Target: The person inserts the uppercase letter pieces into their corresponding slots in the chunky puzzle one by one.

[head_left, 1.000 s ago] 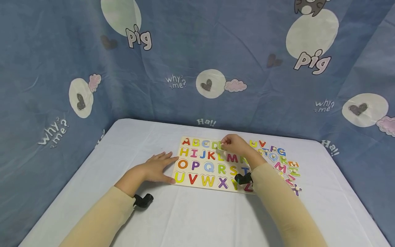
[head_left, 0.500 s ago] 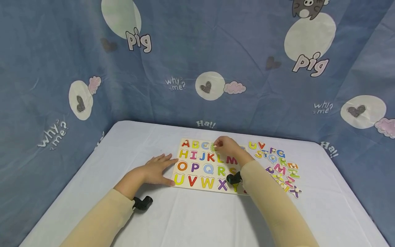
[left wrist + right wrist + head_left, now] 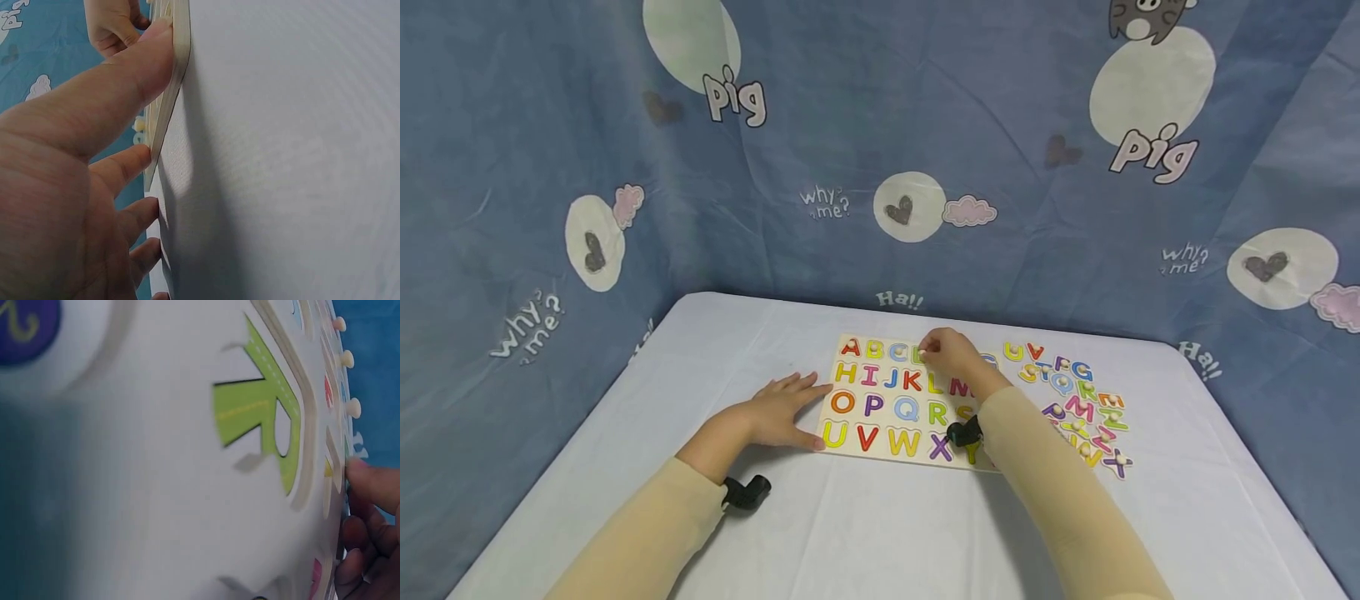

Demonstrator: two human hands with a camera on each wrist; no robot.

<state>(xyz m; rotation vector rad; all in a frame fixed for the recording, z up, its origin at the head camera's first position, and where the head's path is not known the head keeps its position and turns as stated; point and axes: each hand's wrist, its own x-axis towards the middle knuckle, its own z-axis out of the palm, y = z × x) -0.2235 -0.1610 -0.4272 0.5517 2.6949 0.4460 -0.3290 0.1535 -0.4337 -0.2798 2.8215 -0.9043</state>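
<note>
A wooden alphabet puzzle board [image 3: 889,422] lies on the white table. My left hand [image 3: 778,414] rests against its left edge, fingers spread and nearly straight, thumb at the near corner. In the left wrist view the thumb lies over the board's edge. My right hand [image 3: 953,353] is at the top row, just right of the C piece [image 3: 898,352], its thumb and fingers pinching a green letter piece [image 3: 917,355]. The hand hides most of that letter. Knobbed pieces A [image 3: 851,347] and B [image 3: 874,349] sit in the board.
Right of the board lies a loose group of knobbed letter pieces, among them a yellow U [image 3: 1013,351], a pink M [image 3: 1079,408] and a purple X [image 3: 1117,463]. A blue patterned cloth [image 3: 820,250] hangs behind the table.
My right hand has moved a little left along the top row with the green letter piece, then stayed almost still. The left hand keeps its place at the board's edge.
</note>
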